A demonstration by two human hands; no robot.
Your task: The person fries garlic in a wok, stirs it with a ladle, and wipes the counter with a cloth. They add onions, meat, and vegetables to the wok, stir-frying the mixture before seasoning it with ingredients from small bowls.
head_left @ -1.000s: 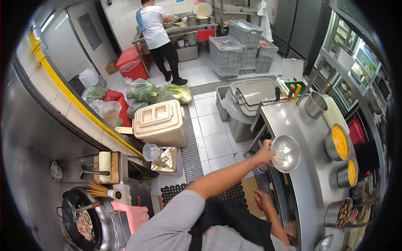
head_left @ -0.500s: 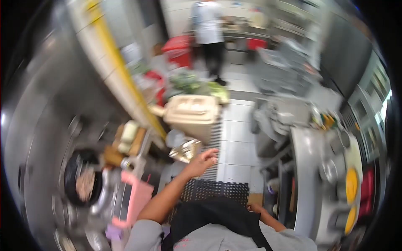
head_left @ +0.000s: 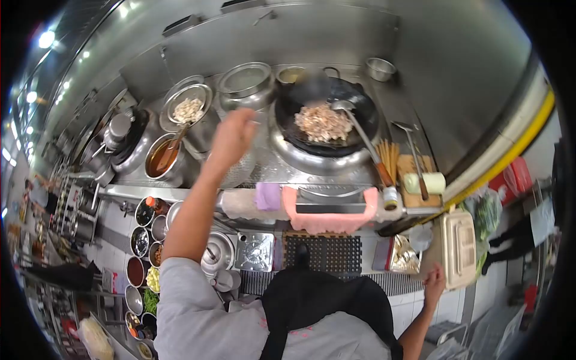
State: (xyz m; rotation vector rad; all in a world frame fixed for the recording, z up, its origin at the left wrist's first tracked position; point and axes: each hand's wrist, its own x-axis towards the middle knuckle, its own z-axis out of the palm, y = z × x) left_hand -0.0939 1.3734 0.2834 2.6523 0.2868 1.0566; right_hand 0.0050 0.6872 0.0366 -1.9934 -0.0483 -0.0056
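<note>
My left hand [head_left: 237,135] is raised over the stove counter, left of the wok, with its fingers curled in; anything in them is too small to tell. Near it are a lidded steel pot [head_left: 245,79] and a strainer of pale pieces [head_left: 189,111]. The black wok [head_left: 366,117] holds browned chopped food [head_left: 324,123], and a ladle [head_left: 360,132] rests across it. My right hand [head_left: 435,282] hangs low at the right beside a beige lidded bin [head_left: 459,249], its fingers loosely apart and empty.
Pink cloth [head_left: 330,223] hangs on the counter's front edge. A cutting board [head_left: 414,165] with a pale roll lies right of the wok. A pot of brown sauce [head_left: 174,157] stands left. Several ingredient bowls [head_left: 137,271] are lower left. Another person's dark-clothed legs [head_left: 516,234] show at right.
The view has swung from the aisle to the stove counter. My left hand has moved from above the floor to over the counter. My right hand is now extended to the side.
</note>
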